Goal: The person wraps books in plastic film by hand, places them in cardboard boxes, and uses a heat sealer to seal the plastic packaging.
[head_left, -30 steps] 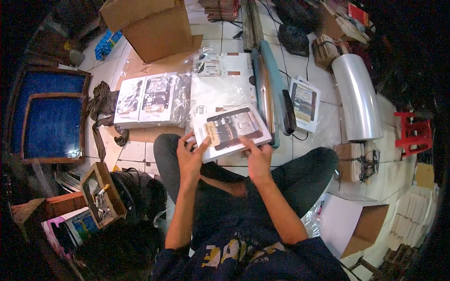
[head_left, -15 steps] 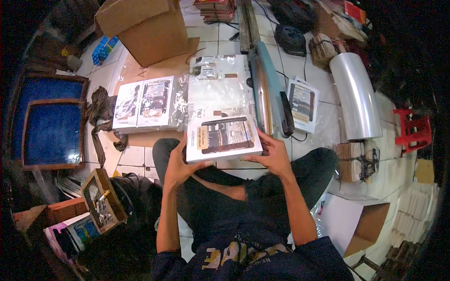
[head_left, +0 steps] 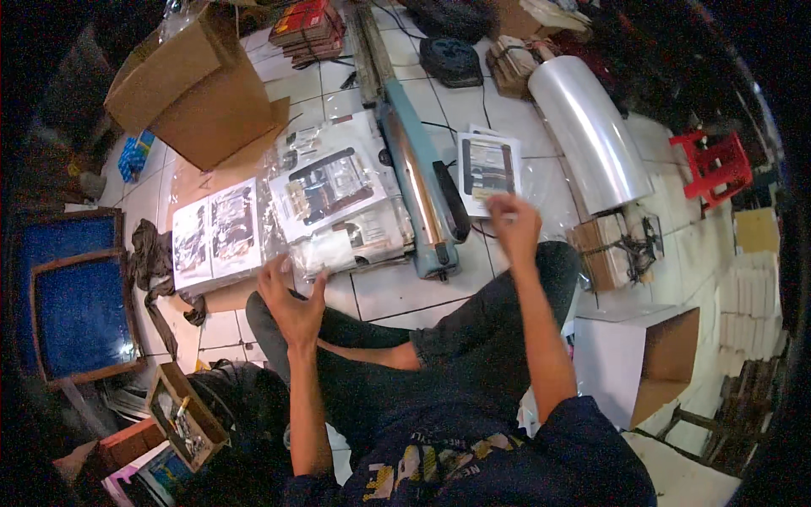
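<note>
My left hand (head_left: 291, 304), fingers spread and holding nothing, hovers at the near edge of a pile of clear plastic sleeves (head_left: 338, 245). On that pile lies a white book (head_left: 328, 193) with a dark-framed picture cover, set at a slant. My right hand (head_left: 517, 230) is at the lower edge of another white book (head_left: 488, 169) on the right; its fingers are curled and smeared by motion, so I cannot tell whether they grip it. Between the hands lies a long blue bar-shaped heat sealer (head_left: 418, 177) with a black handle.
White books in plastic (head_left: 215, 232) lie at left by a brown carton (head_left: 190, 93). A large roll of clear film (head_left: 591, 135) is at far right, with a tied bundle (head_left: 621, 249) and a white box (head_left: 621, 363) nearer. Blue framed screens (head_left: 84, 313) lie at far left.
The white book held in both hands is now let go on the plastic sleeves, farther off and leftward. My right hand has moved right to the other book. The view has shifted.
</note>
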Available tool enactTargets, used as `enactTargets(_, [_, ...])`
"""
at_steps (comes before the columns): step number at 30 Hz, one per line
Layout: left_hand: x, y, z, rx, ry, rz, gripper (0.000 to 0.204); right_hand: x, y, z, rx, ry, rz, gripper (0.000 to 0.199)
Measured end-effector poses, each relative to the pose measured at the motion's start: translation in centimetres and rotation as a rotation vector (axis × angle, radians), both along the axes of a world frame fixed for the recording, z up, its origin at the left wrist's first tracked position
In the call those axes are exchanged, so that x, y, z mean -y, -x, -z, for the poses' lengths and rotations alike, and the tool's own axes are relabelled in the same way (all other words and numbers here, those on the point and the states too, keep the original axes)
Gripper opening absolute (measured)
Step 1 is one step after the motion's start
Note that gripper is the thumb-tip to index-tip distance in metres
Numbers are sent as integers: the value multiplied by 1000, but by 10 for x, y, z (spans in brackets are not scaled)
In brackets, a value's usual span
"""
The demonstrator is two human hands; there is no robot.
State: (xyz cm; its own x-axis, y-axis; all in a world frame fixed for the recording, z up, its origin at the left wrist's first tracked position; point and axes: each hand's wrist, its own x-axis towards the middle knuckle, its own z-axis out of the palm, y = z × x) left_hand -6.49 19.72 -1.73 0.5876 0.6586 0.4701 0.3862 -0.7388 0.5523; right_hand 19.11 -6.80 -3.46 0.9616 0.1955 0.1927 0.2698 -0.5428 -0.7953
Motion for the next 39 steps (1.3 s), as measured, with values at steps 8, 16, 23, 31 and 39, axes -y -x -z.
enactTargets(8, [-4, -64, 17, 64, 197, 387, 10, 117, -181, 100, -460, 342, 41, 76])
enactTargets(16, [2, -62, 1, 209, 283, 346, 7, 140, -168, 33, -332, 263, 7, 84])
enactTargets(23, [-5, -42, -1, 120, 306, 308, 14, 106, 23, -104, -266, -691, -53, 64])
enactTargets(31, [8, -34, 12, -308, 302, 357, 74, 29, 151, -95, -924, -444, -722, 60])
enactTargets(39, [-14, -35, 15, 59, 454, 246, 7, -21, 154, -10, -1176, -472, -543, 50])
